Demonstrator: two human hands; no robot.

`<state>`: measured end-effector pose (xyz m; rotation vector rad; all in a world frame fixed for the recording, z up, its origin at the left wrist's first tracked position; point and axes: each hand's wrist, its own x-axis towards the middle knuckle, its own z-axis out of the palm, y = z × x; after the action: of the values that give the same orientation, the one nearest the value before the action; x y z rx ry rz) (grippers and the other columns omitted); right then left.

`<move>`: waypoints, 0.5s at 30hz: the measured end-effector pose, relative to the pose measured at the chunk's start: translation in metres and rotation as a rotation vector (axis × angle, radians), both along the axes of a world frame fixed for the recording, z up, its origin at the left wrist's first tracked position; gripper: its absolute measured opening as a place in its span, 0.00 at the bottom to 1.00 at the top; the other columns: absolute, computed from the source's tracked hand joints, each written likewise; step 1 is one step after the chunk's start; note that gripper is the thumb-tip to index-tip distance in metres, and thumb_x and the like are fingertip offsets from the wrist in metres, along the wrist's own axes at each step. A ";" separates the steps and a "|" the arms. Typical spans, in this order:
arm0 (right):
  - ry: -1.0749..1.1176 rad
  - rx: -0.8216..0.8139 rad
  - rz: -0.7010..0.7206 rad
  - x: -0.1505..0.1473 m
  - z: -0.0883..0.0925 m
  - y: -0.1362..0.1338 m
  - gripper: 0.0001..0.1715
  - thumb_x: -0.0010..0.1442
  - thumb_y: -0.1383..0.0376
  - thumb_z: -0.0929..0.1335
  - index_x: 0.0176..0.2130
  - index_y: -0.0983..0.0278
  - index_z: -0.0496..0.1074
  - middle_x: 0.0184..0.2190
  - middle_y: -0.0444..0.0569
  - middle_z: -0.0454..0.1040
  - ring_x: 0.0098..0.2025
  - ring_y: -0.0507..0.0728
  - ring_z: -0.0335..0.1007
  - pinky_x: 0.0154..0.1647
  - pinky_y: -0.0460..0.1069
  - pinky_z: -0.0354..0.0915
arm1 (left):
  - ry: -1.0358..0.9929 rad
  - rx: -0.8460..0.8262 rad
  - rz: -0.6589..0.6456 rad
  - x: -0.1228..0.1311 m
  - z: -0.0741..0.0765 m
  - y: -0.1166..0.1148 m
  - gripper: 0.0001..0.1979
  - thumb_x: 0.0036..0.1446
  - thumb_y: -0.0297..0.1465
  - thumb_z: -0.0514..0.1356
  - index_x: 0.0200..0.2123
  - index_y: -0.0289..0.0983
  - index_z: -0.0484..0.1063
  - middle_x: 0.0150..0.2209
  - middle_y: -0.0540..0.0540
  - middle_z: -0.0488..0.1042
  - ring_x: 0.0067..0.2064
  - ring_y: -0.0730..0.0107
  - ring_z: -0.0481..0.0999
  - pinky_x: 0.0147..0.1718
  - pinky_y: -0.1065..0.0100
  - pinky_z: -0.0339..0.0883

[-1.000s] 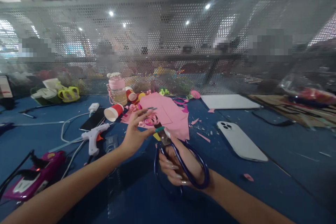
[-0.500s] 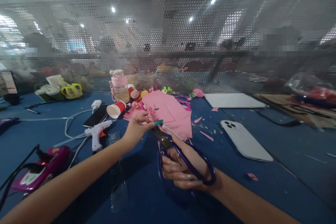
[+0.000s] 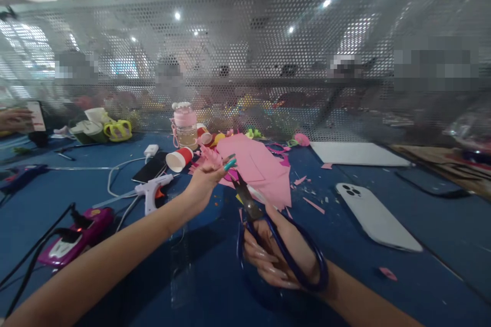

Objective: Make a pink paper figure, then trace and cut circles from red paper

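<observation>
Pinched in the fingers of my left hand [image 3: 203, 184] is a curled pink paper piece [image 3: 210, 156], partly hidden by the fingers. My right hand [image 3: 276, 250] grips a pair of scissors [image 3: 251, 207] with large blue loop handles. Their blades point up and away from me, slightly apart, just right of my left fingertips, with nothing between them that I can make out. A blurred white strip [image 3: 258, 194] runs beside the blades near my right thumb. Behind both hands lies a stack of pink paper sheets [image 3: 264, 168].
Left of my hands are a hot glue gun [image 3: 155, 191], a red paper cup [image 3: 186, 156], a dark phone [image 3: 148, 169] and a purple power strip [image 3: 86, 232]. A pink-lidded bottle [image 3: 186, 127] stands behind. A white phone [image 3: 378, 217] and paper scraps [image 3: 313, 205] lie right.
The scissors have come away from the pink paper piece, and their blades now show. My left hand has turned the piece, which now points up and left. The view has shifted left.
</observation>
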<state>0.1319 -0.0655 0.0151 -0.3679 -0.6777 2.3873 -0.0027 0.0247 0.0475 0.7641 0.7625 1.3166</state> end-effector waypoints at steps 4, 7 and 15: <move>-0.019 0.014 -0.001 -0.002 -0.007 -0.001 0.44 0.53 0.37 0.45 0.19 0.68 0.64 0.09 0.41 0.56 0.07 0.46 0.51 0.04 0.40 0.53 | -0.060 -0.060 -0.046 0.001 -0.002 0.000 0.11 0.29 0.20 0.68 0.15 0.34 0.68 0.22 0.52 0.74 0.27 0.78 0.68 0.31 0.74 0.59; -0.057 0.041 -0.005 -0.003 -0.007 -0.003 0.44 0.52 0.37 0.45 0.19 0.68 0.63 0.09 0.42 0.57 0.07 0.47 0.52 0.04 0.41 0.53 | -0.059 0.021 -0.131 0.001 -0.002 -0.001 0.11 0.31 0.20 0.68 0.23 0.34 0.73 0.34 0.50 0.77 0.29 0.79 0.68 0.32 0.74 0.59; -0.291 0.080 -0.209 -0.004 -0.005 -0.010 0.40 0.42 0.32 0.56 0.20 0.66 0.62 0.10 0.39 0.59 0.08 0.44 0.52 0.07 0.40 0.54 | 0.001 0.203 -0.230 0.000 -0.006 -0.001 0.09 0.34 0.23 0.66 0.23 0.38 0.72 0.42 0.49 0.73 0.47 0.67 0.67 0.49 0.67 0.55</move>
<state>0.1283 -0.0760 0.0103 -0.7242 -0.8193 2.1222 -0.0031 0.0240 0.0416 0.9851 0.5285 1.1951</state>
